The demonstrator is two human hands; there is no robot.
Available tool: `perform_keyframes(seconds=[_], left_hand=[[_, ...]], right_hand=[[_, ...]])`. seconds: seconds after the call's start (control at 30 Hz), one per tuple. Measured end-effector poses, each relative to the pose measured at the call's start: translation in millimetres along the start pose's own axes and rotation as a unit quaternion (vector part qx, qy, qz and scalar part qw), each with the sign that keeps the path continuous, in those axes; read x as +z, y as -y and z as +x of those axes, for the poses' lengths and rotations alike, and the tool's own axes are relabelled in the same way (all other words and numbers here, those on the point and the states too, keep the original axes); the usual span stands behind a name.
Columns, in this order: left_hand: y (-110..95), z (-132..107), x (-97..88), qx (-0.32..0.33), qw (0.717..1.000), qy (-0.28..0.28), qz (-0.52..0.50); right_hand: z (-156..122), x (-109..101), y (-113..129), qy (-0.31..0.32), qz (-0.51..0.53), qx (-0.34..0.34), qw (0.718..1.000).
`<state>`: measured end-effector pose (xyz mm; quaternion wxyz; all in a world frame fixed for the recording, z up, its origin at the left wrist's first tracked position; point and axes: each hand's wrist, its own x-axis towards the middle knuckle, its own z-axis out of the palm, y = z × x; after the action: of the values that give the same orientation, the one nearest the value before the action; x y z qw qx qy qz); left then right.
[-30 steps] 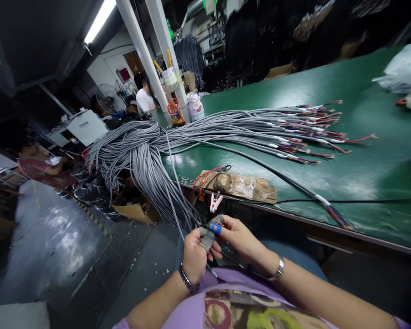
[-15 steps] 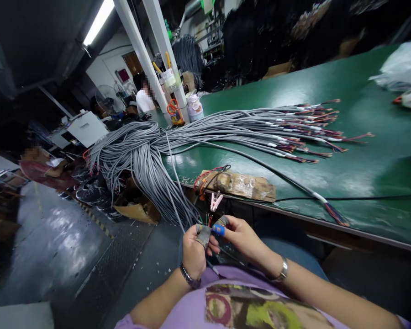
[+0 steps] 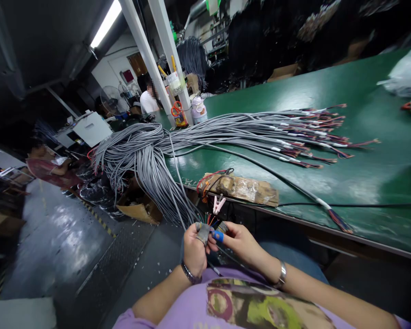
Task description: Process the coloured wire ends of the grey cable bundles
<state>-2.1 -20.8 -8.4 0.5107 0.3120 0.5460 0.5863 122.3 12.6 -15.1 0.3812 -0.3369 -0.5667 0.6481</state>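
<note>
In front of my chest my left hand (image 3: 196, 249) is closed on the end of a grey cable, its thumb wrapped in grey cloth. Thin coloured wires (image 3: 209, 219), red, green, orange and dark, fan up out of the grip. Close against it, my right hand (image 3: 236, 237) pinches at the wires; blue tape covers one digit and grey cloth another. The exact fingertip contact is too small to see. Just beyond the hands, a pink clip (image 3: 218, 204) sits at the table edge, by a tape-wrapped wooden block (image 3: 245, 189).
A large bundle of grey cables (image 3: 150, 151) lies over the green table (image 3: 363, 183) and hangs off its left edge. One cable (image 3: 287, 180) lies apart. A lidded bottle (image 3: 199, 110) stands by the posts. An open cardboard box (image 3: 140, 211) is below. Two people are further back.
The coloured wires now show more widely fanned above my left hand. My hands stay together in nearly the same place. The whole view has shifted slightly.
</note>
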Motion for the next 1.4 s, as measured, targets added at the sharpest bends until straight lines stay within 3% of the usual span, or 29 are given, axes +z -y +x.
perform_keyframes(seconds=[0.13, 0.33, 0.5, 0.73, 0.9, 1.0, 1.17, 1.27, 1.4], left_hand=[[1.0, 1.4, -4.5, 0.006, 1.000, 0.014, 0.014], [-2.5, 0.8, -10.8, 0.001, 0.998, 0.040, 0.038], [-1.7, -2.4, -9.9, -0.025, 0.993, 0.078, 0.091], [-0.6, -3.1, -11.7, -0.066, 0.977, 0.142, 0.147], [-1.3, -3.7, -14.3, -0.094, 0.964, 0.178, 0.173], [-1.8, -3.4, -14.8, -0.093, 0.968, 0.170, 0.160], [-3.5, -3.4, -13.2, -0.105, 0.971, 0.157, 0.148], [-4.3, -4.0, -12.2, -0.107, 0.970, 0.158, 0.150], [-5.9, -4.3, -11.5, -0.111, 0.964, 0.177, 0.162]], right_hand=[[-2.9, -5.2, 0.6, 0.057, 0.019, -0.012, 0.998], [2.2, -22.8, 3.8, -0.013, 0.052, 0.070, 0.996], [13.2, -27.4, 18.8, 0.021, 0.078, 0.131, 0.988], [21.0, -25.1, 18.2, 0.039, 0.005, 0.103, 0.994], [24.3, -25.9, 13.2, -0.031, -0.009, 0.061, 0.998], [23.8, -32.5, 14.1, -0.046, 0.023, 0.080, 0.995], [17.5, -43.6, 19.4, 0.052, 0.022, 0.142, 0.988], [16.0, -42.3, 19.7, 0.099, 0.002, 0.108, 0.989], [17.6, -33.7, 14.7, 0.088, -0.003, 0.065, 0.994]])
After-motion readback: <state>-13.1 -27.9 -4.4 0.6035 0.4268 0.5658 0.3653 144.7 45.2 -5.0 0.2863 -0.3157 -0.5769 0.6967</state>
